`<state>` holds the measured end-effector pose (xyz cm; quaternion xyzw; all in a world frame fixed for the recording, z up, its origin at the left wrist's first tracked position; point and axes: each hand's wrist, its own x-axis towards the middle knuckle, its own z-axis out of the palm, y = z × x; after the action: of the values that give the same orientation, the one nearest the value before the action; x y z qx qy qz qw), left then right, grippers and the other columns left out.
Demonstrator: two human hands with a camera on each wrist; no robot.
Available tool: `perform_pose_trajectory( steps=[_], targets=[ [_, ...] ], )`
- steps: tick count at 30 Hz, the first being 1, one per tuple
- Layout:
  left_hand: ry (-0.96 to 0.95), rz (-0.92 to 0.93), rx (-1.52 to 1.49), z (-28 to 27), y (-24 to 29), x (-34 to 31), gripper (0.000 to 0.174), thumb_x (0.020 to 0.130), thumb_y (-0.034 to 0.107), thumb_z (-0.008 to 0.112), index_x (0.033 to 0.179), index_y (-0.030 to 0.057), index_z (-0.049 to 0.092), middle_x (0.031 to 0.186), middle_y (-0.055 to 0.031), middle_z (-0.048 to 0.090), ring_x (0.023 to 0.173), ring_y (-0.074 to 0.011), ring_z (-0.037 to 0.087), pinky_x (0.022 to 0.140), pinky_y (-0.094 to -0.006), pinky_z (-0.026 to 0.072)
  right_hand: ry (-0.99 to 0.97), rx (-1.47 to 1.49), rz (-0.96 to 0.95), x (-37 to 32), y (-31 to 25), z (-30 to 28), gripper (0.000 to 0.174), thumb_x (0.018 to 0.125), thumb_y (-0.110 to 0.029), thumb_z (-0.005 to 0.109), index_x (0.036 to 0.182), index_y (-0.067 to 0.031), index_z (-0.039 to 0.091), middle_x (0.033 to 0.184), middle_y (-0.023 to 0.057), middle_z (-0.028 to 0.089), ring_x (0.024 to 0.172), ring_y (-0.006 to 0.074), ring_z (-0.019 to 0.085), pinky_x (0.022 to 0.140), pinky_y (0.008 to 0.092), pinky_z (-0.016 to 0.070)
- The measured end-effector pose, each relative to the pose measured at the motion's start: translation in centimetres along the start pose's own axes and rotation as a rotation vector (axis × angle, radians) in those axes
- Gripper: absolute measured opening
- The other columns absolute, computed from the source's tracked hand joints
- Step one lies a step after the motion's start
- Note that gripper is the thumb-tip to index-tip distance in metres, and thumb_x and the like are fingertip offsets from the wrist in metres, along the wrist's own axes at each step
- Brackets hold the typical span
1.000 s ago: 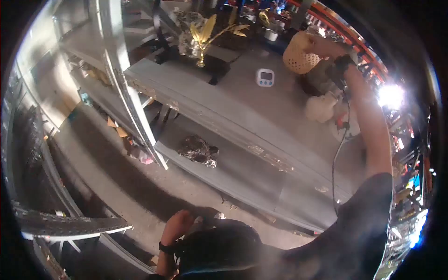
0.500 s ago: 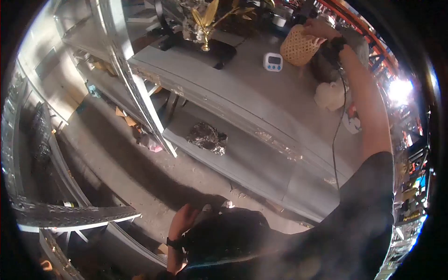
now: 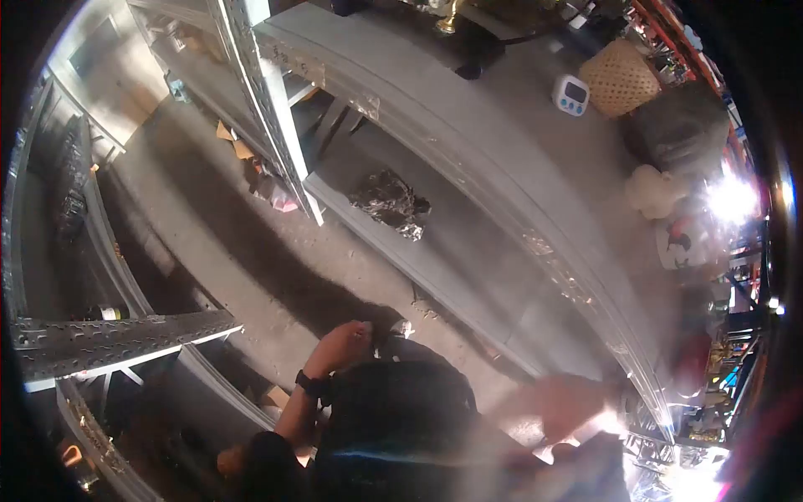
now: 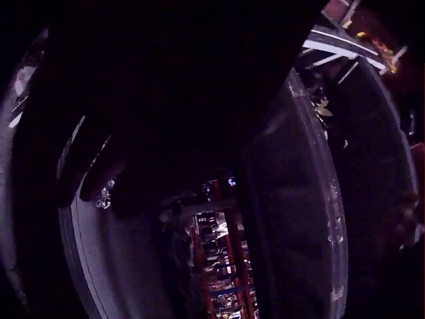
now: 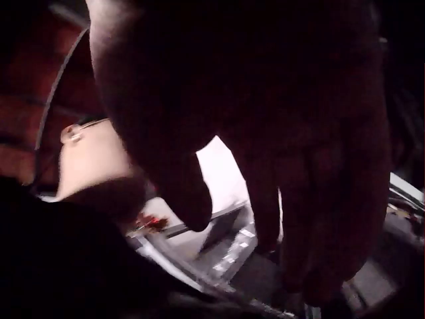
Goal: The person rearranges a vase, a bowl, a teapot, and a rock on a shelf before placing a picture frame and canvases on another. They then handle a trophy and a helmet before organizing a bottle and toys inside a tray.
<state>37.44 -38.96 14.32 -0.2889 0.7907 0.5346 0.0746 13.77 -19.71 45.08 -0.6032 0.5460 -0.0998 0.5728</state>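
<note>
My right hand (image 3: 548,406) is a blur low in the head view, in front of the shelf and away from the basket. In the right wrist view the same hand (image 5: 265,126) is a dark shape, its fingers loosely extended and thumb apart, with nothing in its grasp. My left hand (image 3: 339,347) hangs by my body over the aisle, loosely curled and holding nothing. A woven basket (image 3: 621,79) rests on the upper shelf, touched by neither hand. Next to it lies a white digital timer (image 3: 571,94) with blue buttons.
A grey bundle (image 3: 682,125) and a pale rounded object (image 3: 655,191) sit beyond the basket. The gold stand (image 3: 449,18) is cut off at the top. Crumpled foil-like wrap (image 3: 393,203) lies on the lower shelf. A metal upright (image 3: 280,125) rises on the left.
My right hand has let go of the basket and drawn back toward my body. The basket stays on the shelf, now farther right in view as the head turned. The left hand stays low.
</note>
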Motion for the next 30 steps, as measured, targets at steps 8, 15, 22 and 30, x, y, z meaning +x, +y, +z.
perform_pose_trajectory(
  steps=[8, 15, 22, 30],
  targets=[
    [0.026, -0.004, -0.164, -2.8, -10.1, 13.0, 0.036, 0.093, 0.032, 0.062, 0.108, -0.0005, 0.057, 0.097, -0.0143, 0.068, 0.094, -0.0235, 0.066, 0.078, -0.0360, 0.0507, 0.737, 0.643, 0.330, 21.5, 36.4, 4.1, 0.048, 0.089, -0.038, 0.069, 0.120, -0.0026, 0.058, 0.105, 0.0103, 0.066, 0.085, 0.0153, 0.064, 0.072, 0.0283, 0.0517],
    [0.384, 0.105, -0.050, -7.2, -12.1, 32.7, 0.048, 0.092, 0.034, 0.065, 0.117, -0.0049, 0.052, 0.108, -0.0196, 0.061, 0.104, -0.0267, 0.058, 0.088, -0.0374, 0.0465, 0.913, 0.953, 0.479, 30.6, 41.8, 0.4, 0.047, 0.089, -0.039, 0.069, 0.120, -0.0068, 0.055, 0.106, 0.0047, 0.061, 0.090, 0.0142, 0.061, 0.074, 0.0319, 0.0532],
    [0.377, 0.241, -0.203, -6.5, -13.8, 41.0, 0.071, 0.084, 0.039, 0.070, 0.135, -0.0020, 0.043, 0.128, -0.0262, 0.055, 0.116, -0.0373, 0.056, 0.097, -0.0416, 0.0460, 1.201, 1.009, 0.453, 35.9, 49.0, -3.3, 0.072, 0.080, -0.053, 0.073, 0.128, -0.0053, 0.050, 0.109, 0.0060, 0.061, 0.092, 0.0175, 0.061, 0.077, 0.0332, 0.0523],
    [0.297, -0.116, 0.084, -7.0, -16.2, 41.9, 0.075, 0.073, 0.037, 0.075, 0.132, 0.0013, 0.045, 0.113, -0.0210, 0.061, 0.101, -0.0293, 0.062, 0.078, -0.0385, 0.0529, 1.041, 1.088, 0.355, 35.4, 48.4, -3.0, 0.054, 0.082, -0.037, 0.074, 0.122, -0.0055, 0.055, 0.092, 0.0024, 0.063, 0.076, 0.0116, 0.059, 0.063, 0.0296, 0.0488]
  ],
)
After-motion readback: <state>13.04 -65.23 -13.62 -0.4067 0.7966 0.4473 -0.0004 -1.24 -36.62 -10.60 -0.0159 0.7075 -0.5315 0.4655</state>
